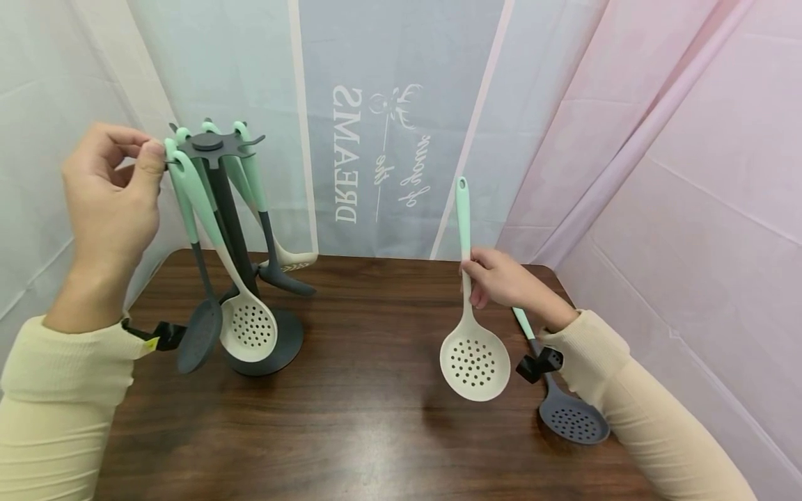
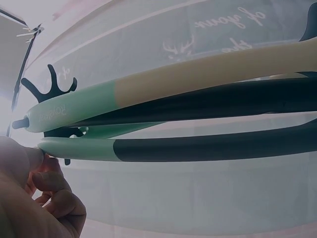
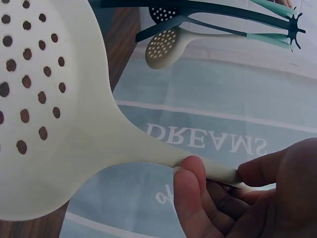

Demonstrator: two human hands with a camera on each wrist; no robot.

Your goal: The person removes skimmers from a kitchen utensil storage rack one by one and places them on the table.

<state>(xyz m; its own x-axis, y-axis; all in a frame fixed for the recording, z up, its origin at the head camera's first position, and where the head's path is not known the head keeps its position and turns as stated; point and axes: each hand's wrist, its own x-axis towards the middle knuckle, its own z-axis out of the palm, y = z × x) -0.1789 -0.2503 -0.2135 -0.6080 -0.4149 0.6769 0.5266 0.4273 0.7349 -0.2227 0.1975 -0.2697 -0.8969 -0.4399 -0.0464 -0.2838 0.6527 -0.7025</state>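
My left hand [image 1: 113,191] is at the top of a dark utensil stand [image 1: 221,202], on its left side. Thumb and fingers pinch the mint handle end of a dark grey spoon [image 1: 199,337], seen closer in the left wrist view as a mint-and-dark handle [image 2: 79,149]. Beside it hangs a cream slotted spoon [image 1: 233,268] with a mint handle. In my right hand [image 1: 501,280] is a cream skimmer [image 1: 467,325], gripped low on its handle. It is upright, mint end up and round holed head down, over the table. The right wrist view has its head [image 3: 86,144] up close.
Several more mint-handled utensils hang on the stand, among them a dark turner [image 1: 285,280] and a cream one [image 1: 299,259]. A dark grey skimmer [image 1: 557,400] lies on the brown wooden table [image 1: 363,334], partly behind my right forearm. Printed cloth [image 1: 401,42] hangs behind.
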